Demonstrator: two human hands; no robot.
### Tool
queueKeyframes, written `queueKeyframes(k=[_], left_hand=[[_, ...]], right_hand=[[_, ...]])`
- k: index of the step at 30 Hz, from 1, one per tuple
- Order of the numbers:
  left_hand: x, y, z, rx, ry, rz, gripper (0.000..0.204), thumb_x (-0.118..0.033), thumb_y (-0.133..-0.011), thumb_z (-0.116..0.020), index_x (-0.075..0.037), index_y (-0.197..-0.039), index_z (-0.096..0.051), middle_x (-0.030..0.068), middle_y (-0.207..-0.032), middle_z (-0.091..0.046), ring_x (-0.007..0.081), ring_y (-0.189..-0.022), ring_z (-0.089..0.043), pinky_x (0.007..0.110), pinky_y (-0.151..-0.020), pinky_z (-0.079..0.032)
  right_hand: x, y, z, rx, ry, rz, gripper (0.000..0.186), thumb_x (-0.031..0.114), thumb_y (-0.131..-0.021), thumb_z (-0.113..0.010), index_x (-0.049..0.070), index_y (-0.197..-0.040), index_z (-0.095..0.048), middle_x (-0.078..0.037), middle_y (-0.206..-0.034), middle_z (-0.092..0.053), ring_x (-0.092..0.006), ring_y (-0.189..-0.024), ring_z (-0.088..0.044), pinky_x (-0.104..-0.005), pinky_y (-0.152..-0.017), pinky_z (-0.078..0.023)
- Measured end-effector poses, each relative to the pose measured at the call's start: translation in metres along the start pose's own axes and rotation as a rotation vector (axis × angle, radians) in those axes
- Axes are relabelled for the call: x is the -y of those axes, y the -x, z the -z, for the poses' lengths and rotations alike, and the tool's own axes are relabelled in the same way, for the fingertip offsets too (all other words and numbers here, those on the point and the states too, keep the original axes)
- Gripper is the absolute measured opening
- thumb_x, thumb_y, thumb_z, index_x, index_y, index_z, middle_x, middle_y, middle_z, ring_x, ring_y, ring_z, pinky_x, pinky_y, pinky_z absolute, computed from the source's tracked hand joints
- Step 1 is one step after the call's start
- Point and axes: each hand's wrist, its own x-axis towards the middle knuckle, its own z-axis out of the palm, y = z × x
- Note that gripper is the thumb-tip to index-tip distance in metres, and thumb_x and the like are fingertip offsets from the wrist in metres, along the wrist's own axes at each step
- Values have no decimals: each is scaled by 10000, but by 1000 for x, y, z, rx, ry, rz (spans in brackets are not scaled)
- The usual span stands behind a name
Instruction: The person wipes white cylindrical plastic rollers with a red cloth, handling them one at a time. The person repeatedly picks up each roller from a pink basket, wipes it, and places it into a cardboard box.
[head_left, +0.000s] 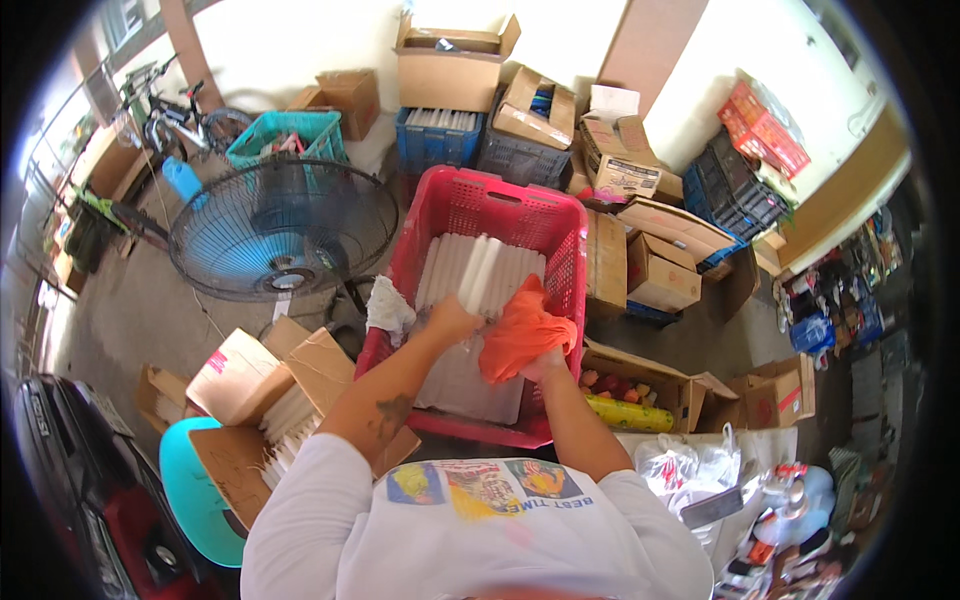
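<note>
While your left hand (455, 322) grips white sticks (482, 268) inside the red crate (571, 290), its grasp partly hidden, your right hand (544, 367) clutches an orange cloth (524, 330) blocking part of the row, near the crate's right wall. A fan (283, 235) stands beyond the left rim; one carton (625, 178) behind bears dark print.

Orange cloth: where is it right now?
In the head view, the orange cloth is in the right hand, over the right part of the red crate, just right of the left hand, which grips white sticks.
</note>
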Motion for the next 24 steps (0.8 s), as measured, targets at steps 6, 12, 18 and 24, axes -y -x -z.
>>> queueKeyframes(k=[6,12,18,24], left_hand=[[4,94,8,-198,-376,-522,402,-173,-720,-660,57,-1024,-531,272,-908,-641,399,-882,-644,438,-734,-508],[25,141,27,83,-17,-276,496,-177,-647,-724,35,-1037,-503,150,-827,-626,226,-629,-635,344,-525,-505],[28,155,54,247,83,-264,481,-117,-657,-729,32,-1064,-519,89,-733,-584,161,-541,-573,303,-454,-464],[26,135,65,372,404,-325,405,-81,-681,-719,27,-1027,-538,62,-686,-561,146,-507,-543,295,-418,-429]], right_hand=[[-33,-33,-57,-659,1146,219,347,373,-817,-603,92,-1020,-603,-71,-1034,-644,-219,-930,-617,-385,-794,-504],[4,-52,-57,-417,1273,776,352,363,-796,-642,77,-1001,-622,-91,-1016,-673,-233,-932,-645,-416,-771,-529],[36,-24,-48,-37,317,385,400,349,-721,-713,70,-991,-617,-95,-1000,-671,-254,-952,-647,-406,-774,-537],[33,9,-43,94,188,341,440,365,-650,-753,89,-971,-633,-87,-969,-675,-251,-912,-651,-378,-770,-532]])
